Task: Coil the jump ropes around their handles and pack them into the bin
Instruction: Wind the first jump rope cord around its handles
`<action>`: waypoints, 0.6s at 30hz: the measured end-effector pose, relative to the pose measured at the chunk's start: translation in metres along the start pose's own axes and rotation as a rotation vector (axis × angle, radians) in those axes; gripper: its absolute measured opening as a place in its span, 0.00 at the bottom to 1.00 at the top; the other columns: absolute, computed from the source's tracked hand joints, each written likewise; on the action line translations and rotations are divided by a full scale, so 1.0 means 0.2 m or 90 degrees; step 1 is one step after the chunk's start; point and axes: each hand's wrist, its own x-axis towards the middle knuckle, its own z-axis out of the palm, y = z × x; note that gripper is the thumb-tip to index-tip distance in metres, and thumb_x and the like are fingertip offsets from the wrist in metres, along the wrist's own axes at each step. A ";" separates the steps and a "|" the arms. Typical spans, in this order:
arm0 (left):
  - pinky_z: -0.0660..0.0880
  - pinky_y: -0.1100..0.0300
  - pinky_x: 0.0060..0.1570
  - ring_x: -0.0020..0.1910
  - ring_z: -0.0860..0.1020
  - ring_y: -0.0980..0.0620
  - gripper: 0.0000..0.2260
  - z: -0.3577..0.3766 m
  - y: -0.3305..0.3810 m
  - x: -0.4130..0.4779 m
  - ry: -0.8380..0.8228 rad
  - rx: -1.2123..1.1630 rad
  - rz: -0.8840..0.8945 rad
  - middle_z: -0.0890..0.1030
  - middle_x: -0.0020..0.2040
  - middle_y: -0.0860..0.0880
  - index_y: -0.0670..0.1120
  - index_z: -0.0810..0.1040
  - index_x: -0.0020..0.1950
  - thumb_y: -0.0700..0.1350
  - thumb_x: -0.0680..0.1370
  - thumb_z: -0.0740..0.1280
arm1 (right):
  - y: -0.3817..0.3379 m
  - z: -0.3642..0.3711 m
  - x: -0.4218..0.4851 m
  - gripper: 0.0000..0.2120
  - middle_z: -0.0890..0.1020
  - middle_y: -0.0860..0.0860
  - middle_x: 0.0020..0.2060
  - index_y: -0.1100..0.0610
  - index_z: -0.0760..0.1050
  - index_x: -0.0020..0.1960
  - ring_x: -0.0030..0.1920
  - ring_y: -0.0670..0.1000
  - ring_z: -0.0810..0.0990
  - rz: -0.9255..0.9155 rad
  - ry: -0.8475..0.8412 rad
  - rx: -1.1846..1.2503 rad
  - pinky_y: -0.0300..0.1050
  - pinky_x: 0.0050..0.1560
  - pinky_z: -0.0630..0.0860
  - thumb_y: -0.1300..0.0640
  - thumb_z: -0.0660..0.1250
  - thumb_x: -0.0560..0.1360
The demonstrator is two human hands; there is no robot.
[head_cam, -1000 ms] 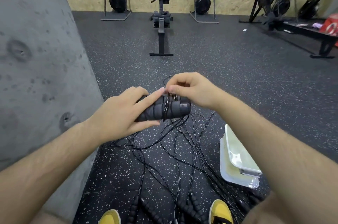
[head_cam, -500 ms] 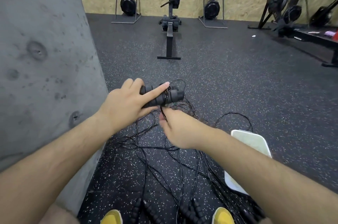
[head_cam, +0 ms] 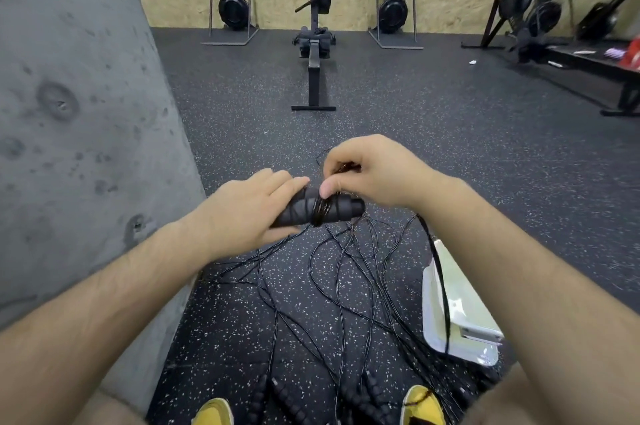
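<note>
My left hand [head_cam: 242,213] grips a pair of black ridged jump-rope handles [head_cam: 332,211], held level at mid-frame, with several turns of thin black rope wound round their middle. My right hand [head_cam: 374,175] is just above and behind the handles and pinches the black rope [head_cam: 438,272], which trails down past my right forearm. More loose ropes [head_cam: 322,289] lie tangled on the speckled floor below. Other ridged handles [head_cam: 294,404] lie near my yellow shoes. The white bin [head_cam: 460,317] sits on the floor at the lower right, partly hidden by my right arm.
A grey concrete wall [head_cam: 76,133] runs close along the left. Rowing machines [head_cam: 317,33] stand ahead by the wooden back wall, with more machines and a black bench [head_cam: 595,60] at the right. My yellow shoes [head_cam: 420,404] show at the bottom edge.
My right hand has come up from below the handles to above them, carrying the rope over in another turn. My left hand keeps its hold on the handles.
</note>
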 end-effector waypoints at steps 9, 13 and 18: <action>0.81 0.52 0.36 0.52 0.76 0.46 0.35 -0.10 0.05 -0.01 0.013 -0.060 0.033 0.77 0.56 0.46 0.42 0.69 0.71 0.52 0.68 0.74 | 0.09 0.09 0.01 0.08 0.82 0.57 0.40 0.54 0.84 0.50 0.42 0.49 0.78 0.039 -0.066 0.340 0.50 0.49 0.76 0.50 0.72 0.76; 0.80 0.50 0.34 0.50 0.76 0.43 0.40 -0.11 0.04 0.00 -0.012 0.027 -0.007 0.77 0.55 0.43 0.39 0.68 0.71 0.52 0.65 0.79 | 0.06 0.07 -0.02 0.21 0.86 0.42 0.50 0.46 0.83 0.55 0.53 0.42 0.83 0.123 -0.123 0.342 0.47 0.63 0.75 0.34 0.60 0.78; 0.80 0.50 0.31 0.49 0.76 0.41 0.43 -0.12 0.03 0.03 -0.009 0.037 -0.036 0.77 0.55 0.41 0.37 0.69 0.70 0.51 0.61 0.82 | -0.06 0.02 -0.02 0.42 0.80 0.40 0.53 0.39 0.71 0.65 0.54 0.45 0.79 0.127 -0.208 -0.054 0.50 0.59 0.77 0.21 0.70 0.57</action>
